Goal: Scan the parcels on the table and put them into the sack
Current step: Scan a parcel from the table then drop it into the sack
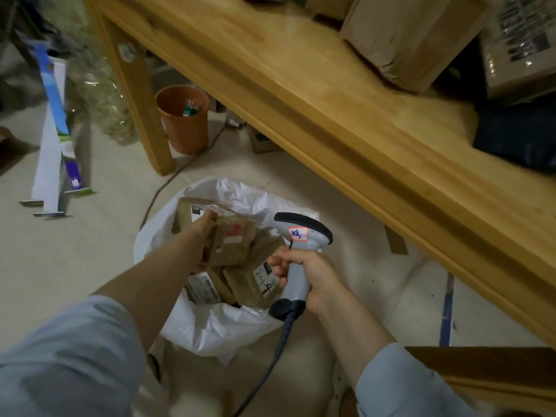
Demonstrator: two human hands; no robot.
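A white sack [216, 323] stands open on the floor below the table edge, with several brown cardboard parcels inside. My left hand [207, 222] reaches down into the sack and holds a small brown parcel [231, 245] with a red-marked label. One parcel in the sack [255, 284] has "2-14" written on its label. My right hand [304, 275] grips the handle of a grey barcode scanner [301, 236], held over the sack's right rim. On the wooden table [346, 121] lie brown boxes [403, 40] and a dark bag parcel [517, 139] at the upper right.
An orange bin [183, 118] stands under the table beside its leg [135, 94]. Long flat boxes [57, 130] lean at the left. The scanner's cable [270, 362] runs down toward me. Another cable crosses the tiled floor behind the sack.
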